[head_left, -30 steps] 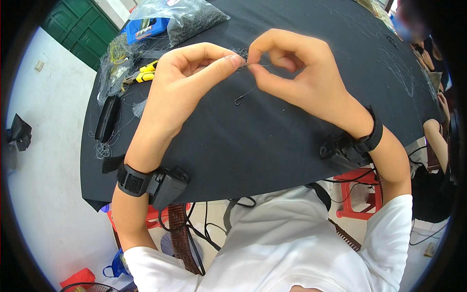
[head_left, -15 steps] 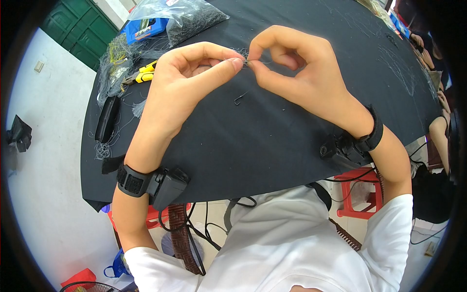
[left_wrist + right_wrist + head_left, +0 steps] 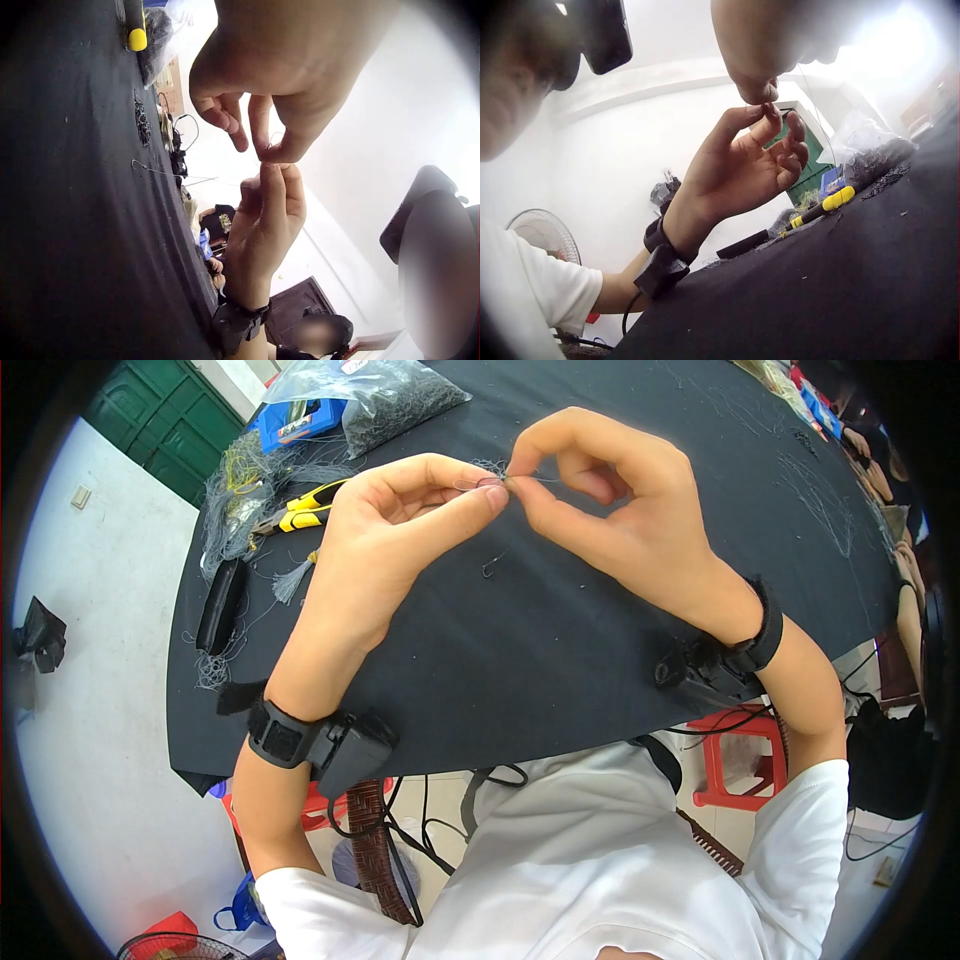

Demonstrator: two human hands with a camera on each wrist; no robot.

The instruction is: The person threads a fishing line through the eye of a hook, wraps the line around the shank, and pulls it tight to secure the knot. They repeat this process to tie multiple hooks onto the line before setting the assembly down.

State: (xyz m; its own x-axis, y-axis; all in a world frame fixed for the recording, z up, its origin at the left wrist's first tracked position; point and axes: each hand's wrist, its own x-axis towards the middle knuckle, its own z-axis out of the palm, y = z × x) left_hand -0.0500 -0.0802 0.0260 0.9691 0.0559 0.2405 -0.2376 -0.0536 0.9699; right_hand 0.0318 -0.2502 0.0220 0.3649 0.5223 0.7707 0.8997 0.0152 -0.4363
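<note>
Thumb and index finger of the left hand (image 3: 385, 535) pinch a thin line, with a small loop of it showing over the fingertips. Tip to tip beside it, the right hand (image 3: 625, 500) pinches the same line between thumb and index finger. A small dark hook (image 3: 489, 568) shows below the fingertips in the head view. In the left wrist view the hook (image 3: 136, 165) hangs on a line, away from the dark cloth. What the line does between the fingertips is too small to tell.
Yellow-black pliers (image 3: 300, 518), a black case (image 3: 221, 606) and tangled line (image 3: 228, 510) lie at the left. Behind them are a blue box (image 3: 300, 422) and a clear bag of dark pieces (image 3: 400, 405). Loose strands (image 3: 820, 500) lie at the right, near another person's arms.
The left hand has shifted slightly right and down, uncovering more of the pliers and a grey tassel. A line loop now shows at its fingertips. The right hand has risen slightly.
</note>
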